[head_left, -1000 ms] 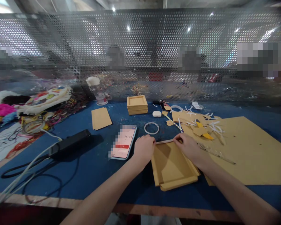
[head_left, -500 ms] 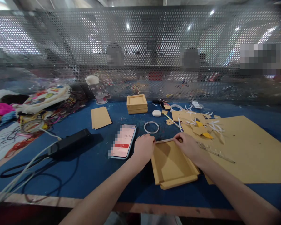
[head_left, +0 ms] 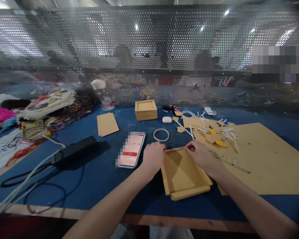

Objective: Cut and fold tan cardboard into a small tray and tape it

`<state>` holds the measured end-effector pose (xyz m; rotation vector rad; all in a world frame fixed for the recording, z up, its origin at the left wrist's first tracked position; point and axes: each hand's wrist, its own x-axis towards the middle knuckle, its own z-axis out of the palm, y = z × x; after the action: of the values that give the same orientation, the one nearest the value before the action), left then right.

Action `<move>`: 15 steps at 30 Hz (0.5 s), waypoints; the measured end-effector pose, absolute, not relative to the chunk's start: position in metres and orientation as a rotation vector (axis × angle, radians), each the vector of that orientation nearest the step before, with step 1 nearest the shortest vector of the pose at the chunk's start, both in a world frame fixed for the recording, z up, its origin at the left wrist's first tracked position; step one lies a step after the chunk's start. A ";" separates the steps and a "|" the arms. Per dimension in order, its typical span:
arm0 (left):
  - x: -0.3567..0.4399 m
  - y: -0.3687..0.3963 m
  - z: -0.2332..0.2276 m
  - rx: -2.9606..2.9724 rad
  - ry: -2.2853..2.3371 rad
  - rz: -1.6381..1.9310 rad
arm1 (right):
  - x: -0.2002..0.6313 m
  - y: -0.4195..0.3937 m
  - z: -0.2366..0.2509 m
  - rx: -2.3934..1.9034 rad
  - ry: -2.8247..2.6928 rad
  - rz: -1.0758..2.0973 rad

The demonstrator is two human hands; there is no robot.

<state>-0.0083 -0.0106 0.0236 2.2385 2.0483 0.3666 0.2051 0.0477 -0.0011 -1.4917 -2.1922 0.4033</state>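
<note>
Left hand (head_left: 153, 156): gripping tray's (head_left: 183, 177) far-left corner | Right hand (head_left: 200, 155): pinching its far-right corner | Tray: flat on bench (head_left: 102, 179), near front edge | Phone (head_left: 131, 150): just left.

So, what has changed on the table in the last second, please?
Nothing visibly changed. Both hands, left hand and right hand, stay pressed on the far edge of the cardboard tray; the phone and the ring lie as before.
</note>
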 end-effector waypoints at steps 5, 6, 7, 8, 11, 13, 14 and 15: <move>-0.008 -0.011 0.023 2.253 2.042 0.368 | 0.205 0.047 0.000 -1.498 -2.185 0.404; -0.008 -0.011 0.023 2.259 2.039 0.369 | 0.205 0.047 0.000 -1.500 -2.183 0.405; -0.009 -0.011 0.023 2.266 2.034 0.369 | 0.205 0.047 -0.001 -1.502 -2.180 0.406; -0.009 -0.011 0.023 2.273 2.029 0.368 | 0.205 0.047 -0.001 -1.505 -2.177 0.408; -0.009 -0.010 0.022 2.296 2.016 0.366 | 0.205 0.048 -0.002 -1.508 -2.174 0.411; -0.009 -0.010 0.022 2.304 2.013 0.366 | 0.205 0.048 -0.002 -1.507 -2.175 0.407; -0.009 -0.010 0.021 2.306 2.014 0.367 | 0.205 0.048 -0.002 -1.507 -2.176 0.403; -0.009 -0.010 0.021 2.307 2.015 0.368 | 0.205 0.048 -0.002 -1.506 -2.178 0.399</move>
<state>-0.0093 -0.0104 0.0211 2.3067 2.0154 0.3678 0.2048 0.0480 -0.0020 -1.5057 -2.1777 0.3990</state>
